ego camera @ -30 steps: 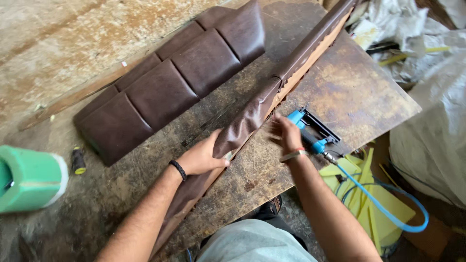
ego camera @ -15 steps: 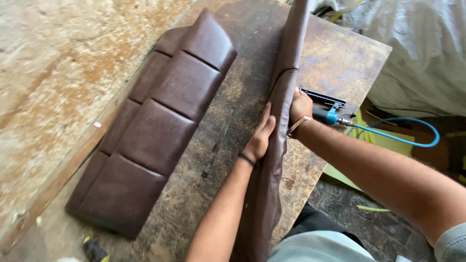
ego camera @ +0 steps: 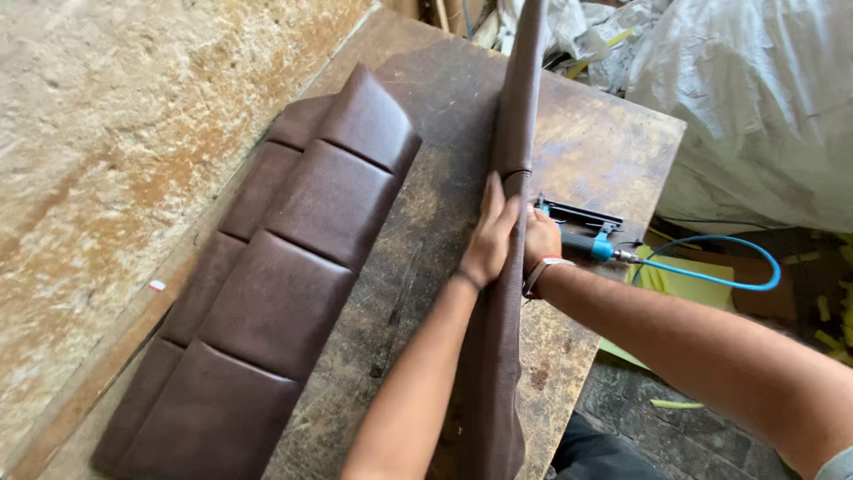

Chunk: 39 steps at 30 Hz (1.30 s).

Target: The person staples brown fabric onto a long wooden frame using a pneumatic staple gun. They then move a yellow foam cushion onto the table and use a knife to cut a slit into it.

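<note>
A long narrow strip covered in brown leatherette (ego camera: pixel 518 98) lies lengthwise down the worn wooden table (ego camera: pixel 604 151). My left hand (ego camera: pixel 490 236) presses flat against the strip's left side, fingers together. On the other side, my right hand (ego camera: pixel 538 242) grips the strip with curled fingers; a wristband sits on that wrist. A black and blue pneumatic stapler (ego camera: pixel 582 233) lies on the table just right of my right hand, untouched.
A brown padded panel with several quilted sections (ego camera: pixel 293 267) lies to the left, partly on the table and along a rough concrete surface (ego camera: pixel 115 133). A blue air hose (ego camera: pixel 720 271) loops off the table's right edge. White plastic sacks (ego camera: pixel 764 98) fill the upper right.
One second ago my right hand was at the stapler and my left on the strip. Both hands have since closed on the strip from either side, and the view has swung around.
</note>
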Available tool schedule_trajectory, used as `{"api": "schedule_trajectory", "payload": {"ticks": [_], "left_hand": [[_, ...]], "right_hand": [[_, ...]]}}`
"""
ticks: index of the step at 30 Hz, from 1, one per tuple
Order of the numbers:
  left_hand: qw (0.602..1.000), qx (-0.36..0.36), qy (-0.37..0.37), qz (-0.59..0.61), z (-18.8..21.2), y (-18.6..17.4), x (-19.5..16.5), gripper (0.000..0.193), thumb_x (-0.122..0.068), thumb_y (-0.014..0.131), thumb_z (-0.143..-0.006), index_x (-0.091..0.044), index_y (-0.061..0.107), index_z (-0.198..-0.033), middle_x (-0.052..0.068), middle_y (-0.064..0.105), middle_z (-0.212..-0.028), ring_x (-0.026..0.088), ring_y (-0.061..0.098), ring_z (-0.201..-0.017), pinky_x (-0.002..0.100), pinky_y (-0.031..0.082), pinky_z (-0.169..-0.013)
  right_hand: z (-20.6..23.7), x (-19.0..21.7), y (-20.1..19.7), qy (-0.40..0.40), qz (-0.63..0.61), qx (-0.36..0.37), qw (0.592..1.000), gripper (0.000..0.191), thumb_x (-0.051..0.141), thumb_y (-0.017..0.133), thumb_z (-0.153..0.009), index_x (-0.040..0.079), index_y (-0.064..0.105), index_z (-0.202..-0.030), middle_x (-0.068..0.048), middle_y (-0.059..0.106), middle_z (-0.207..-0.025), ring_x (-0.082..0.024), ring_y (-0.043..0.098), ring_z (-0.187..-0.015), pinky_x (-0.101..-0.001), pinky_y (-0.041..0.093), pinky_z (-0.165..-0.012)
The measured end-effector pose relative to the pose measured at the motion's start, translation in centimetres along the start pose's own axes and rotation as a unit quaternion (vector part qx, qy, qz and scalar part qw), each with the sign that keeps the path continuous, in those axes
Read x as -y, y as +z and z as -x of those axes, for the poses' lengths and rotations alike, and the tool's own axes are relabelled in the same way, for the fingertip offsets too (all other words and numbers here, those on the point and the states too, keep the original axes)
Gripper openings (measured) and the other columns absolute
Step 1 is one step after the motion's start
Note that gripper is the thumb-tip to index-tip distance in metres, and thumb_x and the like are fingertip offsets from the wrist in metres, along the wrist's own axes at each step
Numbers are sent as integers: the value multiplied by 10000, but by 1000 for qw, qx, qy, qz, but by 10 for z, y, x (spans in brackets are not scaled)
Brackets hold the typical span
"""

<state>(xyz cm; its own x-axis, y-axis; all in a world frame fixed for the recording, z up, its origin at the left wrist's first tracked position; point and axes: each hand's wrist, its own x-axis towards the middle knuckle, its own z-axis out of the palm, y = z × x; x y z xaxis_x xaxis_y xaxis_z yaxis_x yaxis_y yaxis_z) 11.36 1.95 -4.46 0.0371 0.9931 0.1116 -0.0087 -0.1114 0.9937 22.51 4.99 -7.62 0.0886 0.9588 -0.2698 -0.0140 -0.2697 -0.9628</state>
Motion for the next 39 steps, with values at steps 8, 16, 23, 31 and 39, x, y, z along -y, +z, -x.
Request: {"api": "schedule_trajectory", "payload": {"ticks": [8, 16, 23, 31, 39], "left_hand": [[959, 0, -62, -277, 59, 17, 33, 822, -453, 337, -1063, 28, 2, -1639, 284, 16, -1730, 399, 49, -1610, 466, 96, -1291], [880, -63, -277, -380, 20, -1, 7, 797, -378, 465, -995, -120, 93, -1651, 320, 652, -1264, 464, 654, -1168, 525, 497, -1032], [813, -100, -284, -498, 19, -5, -31, 975, -262, 689, -872, -381, 78, -1622, 256, 714, -1101, 453, 694, -1010, 548, 538, -912], [788, -126, -281, -533, 11, 3, -26, 965, -222, 720, -873, -413, 127, -1610, 193, 740, -1045, 401, 720, -979, 524, 560, -884], [771, -131, -320, -534, 11, 4, -40, 953, -207, 703, -888, -415, 122, -1614, 176, 736, -1061, 352, 734, -971, 480, 568, -922]], "right_hand": [[-21, -31, 7, -30, 28, -48, 998, 417, 346, 492, -1094, -5, 700, -1010, -93, 743, -877, -179, 634, -719, -355, 526, -708], [-18, -29, 41, -137, 6, -20, 990, 413, 374, 512, -1096, 18, 697, -995, -76, 726, -847, -183, 622, -723, -373, 545, -692], [-5, 13, -11, -152, 271, 193, 931, 422, 461, 617, -987, 69, 692, -1122, -145, 750, -1069, -286, 687, -954, -420, 540, -855], [-91, -12, -120, -312, 556, 227, 736, 767, 148, 772, -796, 51, 451, -1486, -247, 673, -1247, -391, 656, -1146, -450, 533, -971], [-110, 21, -109, -81, 385, 336, 855, 513, 253, 838, -791, 52, 656, -1227, -164, 756, -1048, -274, 747, -908, -402, 591, -852]]}}
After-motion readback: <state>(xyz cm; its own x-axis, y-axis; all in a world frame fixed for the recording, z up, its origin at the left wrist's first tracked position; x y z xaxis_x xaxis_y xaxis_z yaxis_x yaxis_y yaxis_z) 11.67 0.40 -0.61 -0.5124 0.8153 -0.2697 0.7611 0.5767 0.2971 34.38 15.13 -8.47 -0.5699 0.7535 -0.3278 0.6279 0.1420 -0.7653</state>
